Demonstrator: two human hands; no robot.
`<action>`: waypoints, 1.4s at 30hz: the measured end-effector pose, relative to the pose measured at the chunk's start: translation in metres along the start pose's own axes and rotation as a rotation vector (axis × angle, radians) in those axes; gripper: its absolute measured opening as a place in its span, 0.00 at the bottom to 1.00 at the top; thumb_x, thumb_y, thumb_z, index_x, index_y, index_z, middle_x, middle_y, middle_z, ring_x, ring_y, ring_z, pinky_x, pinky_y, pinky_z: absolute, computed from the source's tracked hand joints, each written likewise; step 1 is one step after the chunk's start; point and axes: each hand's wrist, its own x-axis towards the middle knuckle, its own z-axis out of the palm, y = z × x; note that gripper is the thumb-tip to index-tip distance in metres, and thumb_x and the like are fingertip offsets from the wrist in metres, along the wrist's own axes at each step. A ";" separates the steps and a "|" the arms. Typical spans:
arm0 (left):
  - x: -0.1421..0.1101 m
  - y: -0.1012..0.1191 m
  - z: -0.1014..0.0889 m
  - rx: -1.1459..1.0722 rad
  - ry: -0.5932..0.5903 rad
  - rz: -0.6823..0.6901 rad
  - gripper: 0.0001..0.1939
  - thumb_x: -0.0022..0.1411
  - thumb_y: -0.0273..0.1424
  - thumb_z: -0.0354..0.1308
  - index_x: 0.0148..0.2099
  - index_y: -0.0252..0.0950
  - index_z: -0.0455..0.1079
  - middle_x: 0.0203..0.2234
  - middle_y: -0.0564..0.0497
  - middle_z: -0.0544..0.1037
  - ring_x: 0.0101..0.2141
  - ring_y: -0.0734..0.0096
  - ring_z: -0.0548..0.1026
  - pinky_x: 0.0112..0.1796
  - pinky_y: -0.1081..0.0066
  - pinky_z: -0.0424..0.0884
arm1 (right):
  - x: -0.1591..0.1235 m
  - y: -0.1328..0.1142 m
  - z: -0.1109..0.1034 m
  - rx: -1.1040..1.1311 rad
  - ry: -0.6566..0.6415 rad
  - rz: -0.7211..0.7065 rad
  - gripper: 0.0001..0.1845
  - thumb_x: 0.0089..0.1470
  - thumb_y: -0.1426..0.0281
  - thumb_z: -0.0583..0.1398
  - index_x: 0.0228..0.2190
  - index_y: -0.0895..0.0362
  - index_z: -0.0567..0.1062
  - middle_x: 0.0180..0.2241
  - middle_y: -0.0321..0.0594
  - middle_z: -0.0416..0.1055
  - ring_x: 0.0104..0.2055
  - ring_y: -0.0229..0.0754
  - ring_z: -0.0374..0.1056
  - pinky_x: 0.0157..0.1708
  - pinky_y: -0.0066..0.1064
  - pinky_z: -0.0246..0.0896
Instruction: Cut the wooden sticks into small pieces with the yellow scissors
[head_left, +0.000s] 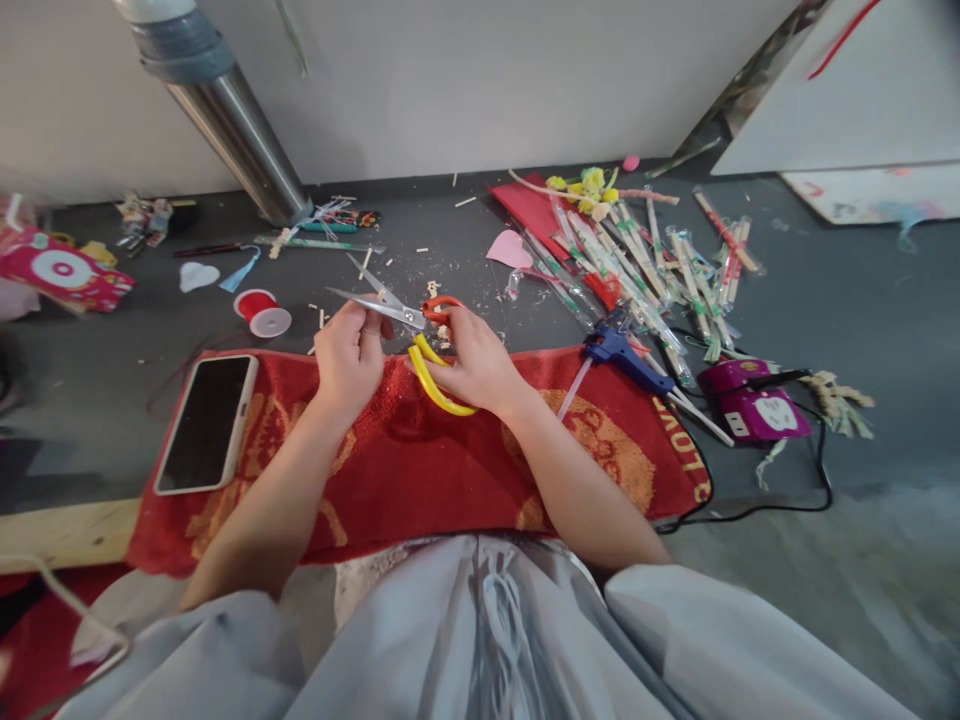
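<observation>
My right hand (484, 365) is closed around the scissors (409, 318), which have one orange handle loop and one yellow one. Their blades stand apart and point left, over my left hand (349, 355). The left fingers are curled into a pinch just under the lower blade; what they hold is hidden. A short pale stick piece (365, 262) shows between the blade tips, and I cannot tell whether it is in the left fingers. Both forearms rest over a red towel (435, 470). Small pale chips (442, 335) lie scattered on the grey table around the scissors.
On the left are a phone (206, 425), a red thread spool (262, 313) and a metal post (247, 140). Rightward lie wrapped sticks (622, 260), a blue glue gun (626, 358) with its black cord, a purple box (754, 400) and a pink paper heart (510, 249).
</observation>
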 end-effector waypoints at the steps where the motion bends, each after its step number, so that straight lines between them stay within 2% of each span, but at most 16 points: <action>1: 0.000 0.001 0.000 0.015 -0.006 0.007 0.19 0.70 0.41 0.45 0.31 0.38 0.68 0.22 0.53 0.71 0.25 0.72 0.71 0.36 0.68 0.71 | 0.000 0.000 0.000 -0.001 -0.005 0.001 0.29 0.52 0.51 0.62 0.46 0.58 0.66 0.51 0.55 0.70 0.54 0.54 0.67 0.55 0.46 0.59; 7: 0.000 0.003 -0.001 0.103 -0.056 0.021 0.18 0.70 0.36 0.44 0.28 0.37 0.65 0.22 0.53 0.71 0.25 0.74 0.71 0.32 0.71 0.68 | 0.001 0.003 -0.001 -0.024 -0.039 -0.011 0.30 0.53 0.50 0.60 0.47 0.59 0.66 0.51 0.56 0.70 0.54 0.53 0.67 0.55 0.46 0.60; 17: -0.001 0.001 -0.001 0.150 -0.054 0.059 0.15 0.68 0.32 0.45 0.29 0.37 0.64 0.22 0.53 0.70 0.25 0.73 0.70 0.31 0.71 0.66 | 0.000 0.002 0.003 0.018 -0.016 -0.015 0.33 0.54 0.44 0.56 0.46 0.59 0.68 0.48 0.53 0.73 0.50 0.51 0.71 0.51 0.44 0.64; 24: 0.001 0.002 -0.002 0.151 -0.017 0.061 0.14 0.66 0.31 0.48 0.27 0.37 0.62 0.21 0.54 0.70 0.24 0.74 0.70 0.29 0.72 0.64 | 0.001 0.002 0.000 -0.014 -0.043 -0.004 0.30 0.53 0.49 0.60 0.47 0.60 0.68 0.46 0.52 0.74 0.48 0.49 0.71 0.49 0.41 0.65; 28: 0.002 0.003 -0.002 0.142 -0.038 0.060 0.14 0.67 0.31 0.47 0.27 0.37 0.62 0.21 0.54 0.70 0.24 0.74 0.70 0.29 0.72 0.64 | 0.000 0.002 0.000 -0.047 -0.038 -0.009 0.28 0.54 0.51 0.61 0.46 0.60 0.68 0.46 0.53 0.74 0.49 0.50 0.71 0.50 0.42 0.64; 35: 0.002 0.006 -0.002 0.130 -0.059 0.040 0.16 0.67 0.32 0.46 0.26 0.38 0.62 0.20 0.54 0.69 0.24 0.73 0.70 0.29 0.72 0.65 | -0.001 0.001 0.001 -0.064 -0.027 -0.019 0.28 0.57 0.47 0.56 0.46 0.59 0.67 0.47 0.53 0.73 0.49 0.51 0.70 0.51 0.44 0.63; 39: 0.001 0.004 -0.001 0.144 -0.071 0.028 0.16 0.67 0.32 0.46 0.26 0.38 0.62 0.21 0.54 0.70 0.25 0.73 0.70 0.30 0.71 0.65 | -0.001 0.001 0.001 -0.102 -0.027 -0.015 0.29 0.56 0.48 0.58 0.47 0.59 0.66 0.49 0.54 0.72 0.51 0.52 0.69 0.52 0.45 0.62; 42: 0.000 0.003 -0.001 0.167 -0.079 0.020 0.15 0.66 0.31 0.46 0.26 0.38 0.63 0.21 0.53 0.70 0.25 0.72 0.70 0.31 0.71 0.65 | -0.001 -0.001 0.000 -0.146 -0.047 0.018 0.27 0.56 0.51 0.59 0.46 0.59 0.67 0.47 0.53 0.73 0.49 0.51 0.70 0.51 0.43 0.63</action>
